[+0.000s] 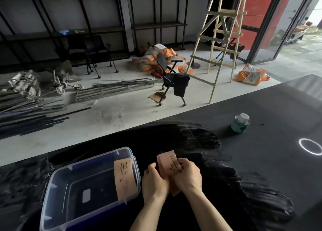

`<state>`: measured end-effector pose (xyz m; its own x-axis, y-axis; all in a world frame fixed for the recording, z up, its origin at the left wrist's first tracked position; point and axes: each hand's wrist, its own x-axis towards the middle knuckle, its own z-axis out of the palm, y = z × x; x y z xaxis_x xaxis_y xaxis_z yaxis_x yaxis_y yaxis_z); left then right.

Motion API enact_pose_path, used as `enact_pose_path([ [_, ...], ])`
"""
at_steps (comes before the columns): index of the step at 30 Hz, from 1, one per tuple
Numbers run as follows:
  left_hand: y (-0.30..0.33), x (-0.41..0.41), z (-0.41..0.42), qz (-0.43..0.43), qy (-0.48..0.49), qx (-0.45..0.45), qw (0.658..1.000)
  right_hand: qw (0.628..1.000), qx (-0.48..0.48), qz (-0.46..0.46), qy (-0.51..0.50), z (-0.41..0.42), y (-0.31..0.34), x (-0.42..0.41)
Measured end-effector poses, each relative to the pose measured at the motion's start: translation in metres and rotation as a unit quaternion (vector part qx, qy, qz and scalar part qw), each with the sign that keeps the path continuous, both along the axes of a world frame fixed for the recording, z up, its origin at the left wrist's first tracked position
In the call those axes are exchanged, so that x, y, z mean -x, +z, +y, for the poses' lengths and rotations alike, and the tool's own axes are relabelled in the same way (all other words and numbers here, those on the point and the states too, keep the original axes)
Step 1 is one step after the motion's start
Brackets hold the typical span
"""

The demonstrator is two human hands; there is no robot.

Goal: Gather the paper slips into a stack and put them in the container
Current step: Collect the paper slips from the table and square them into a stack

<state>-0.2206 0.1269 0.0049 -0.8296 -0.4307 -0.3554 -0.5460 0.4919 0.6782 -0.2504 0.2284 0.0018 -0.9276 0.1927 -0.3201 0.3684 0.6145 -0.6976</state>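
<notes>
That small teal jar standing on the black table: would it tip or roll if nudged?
The teal jar looks squat and stands upright, so a light nudge would probably slide it on the table. If knocked over, its round body would likely roll. It probably feels light.

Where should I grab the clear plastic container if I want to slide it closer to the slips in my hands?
Take the clear plastic container by its right long rim, near the close corner, reaching from the right where both hands already are. That rim is raised, and the stack of slips sits just beside it. Avoid the far right side, where paper slips lean inside.
</notes>
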Motion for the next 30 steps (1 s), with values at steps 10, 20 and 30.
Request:
enact_pose_path([
  [10,-0.001,0.020,-0.003,-0.092,0.033,-0.084,0.992,0.992,0.075,-0.105,0.011,0.002,-0.004,0.014],
  [20,-0.009,-0.006,-0.009,0.020,0.012,-0.230,0.973,0.971,0.227,0.028,-0.068,0.005,-0.013,-0.011],
  [30,-0.011,-0.029,0.004,0.157,-0.083,-0.306,0.935,0.886,0.430,0.045,-0.166,0.002,-0.008,-0.033],
])
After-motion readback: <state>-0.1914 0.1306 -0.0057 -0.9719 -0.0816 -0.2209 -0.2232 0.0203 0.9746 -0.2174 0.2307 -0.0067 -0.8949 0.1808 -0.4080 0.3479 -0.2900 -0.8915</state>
